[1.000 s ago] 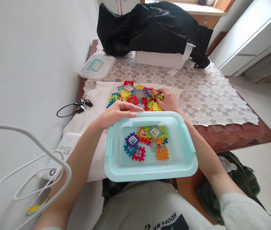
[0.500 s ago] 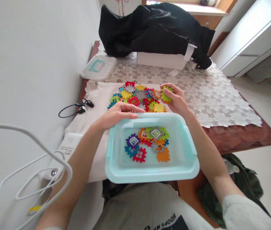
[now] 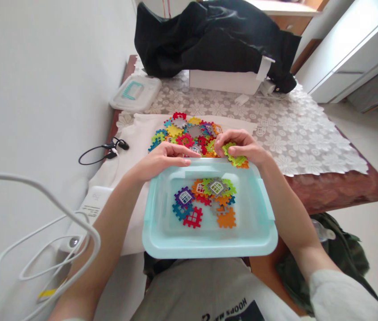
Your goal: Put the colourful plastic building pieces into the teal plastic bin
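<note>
A light blue plastic tub is in front of my body, with several colourful notched building tiles lying on its floor. My left hand holds the tub's far left rim, thumb on the rim and fingers stretched along its outer side. Over the far right corner of the tub, my right hand pinches a few stacked tiles, lime green on top and orange beneath. Just beyond the rim lies a heap of mixed tiles in red, yellow, blue, grey and green.
A pale cloth lies under the heap on a lace-covered table. Farther back are a clear lid and a white box under black fabric. Black earphones and a looping white cable are at left.
My right hand has come back from beside the heap to above the tub's far rim, bringing the green and orange tiles. My left hand stays on the rim.
</note>
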`<state>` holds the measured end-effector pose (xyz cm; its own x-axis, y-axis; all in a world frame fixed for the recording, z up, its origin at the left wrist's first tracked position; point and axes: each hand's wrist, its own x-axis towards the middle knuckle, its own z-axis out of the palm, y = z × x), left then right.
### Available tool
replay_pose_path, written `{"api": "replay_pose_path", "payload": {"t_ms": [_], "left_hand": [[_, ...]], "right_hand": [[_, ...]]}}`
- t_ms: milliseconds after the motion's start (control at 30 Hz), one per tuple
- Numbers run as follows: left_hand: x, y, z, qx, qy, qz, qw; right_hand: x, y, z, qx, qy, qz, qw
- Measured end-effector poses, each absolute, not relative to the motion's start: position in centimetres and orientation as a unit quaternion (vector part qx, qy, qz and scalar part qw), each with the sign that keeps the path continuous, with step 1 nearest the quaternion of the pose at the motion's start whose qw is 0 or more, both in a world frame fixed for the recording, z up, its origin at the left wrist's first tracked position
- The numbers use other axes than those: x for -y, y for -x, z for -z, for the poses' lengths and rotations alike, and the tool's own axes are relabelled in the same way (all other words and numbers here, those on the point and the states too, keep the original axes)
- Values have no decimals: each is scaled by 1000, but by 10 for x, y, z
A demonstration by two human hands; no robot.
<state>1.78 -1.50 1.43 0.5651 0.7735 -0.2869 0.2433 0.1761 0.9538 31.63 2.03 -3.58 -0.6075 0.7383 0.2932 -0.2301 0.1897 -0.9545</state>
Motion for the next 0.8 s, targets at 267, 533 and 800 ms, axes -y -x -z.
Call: {"api": "replay_pose_path", "payload": {"t_ms": [267,533,800], "left_hand": [[14,-17,-13,-416,-600,-209,651],[16,-17,-10,-434,-605,-233,626],[16,-17,-8,-424,-599,-236,637]], "right_hand": [[-8,-304,25,621,133,-647,422],[-41,-296,67,675,453,-313,491],[-45,-297,96,780,524,-159,301]]}}
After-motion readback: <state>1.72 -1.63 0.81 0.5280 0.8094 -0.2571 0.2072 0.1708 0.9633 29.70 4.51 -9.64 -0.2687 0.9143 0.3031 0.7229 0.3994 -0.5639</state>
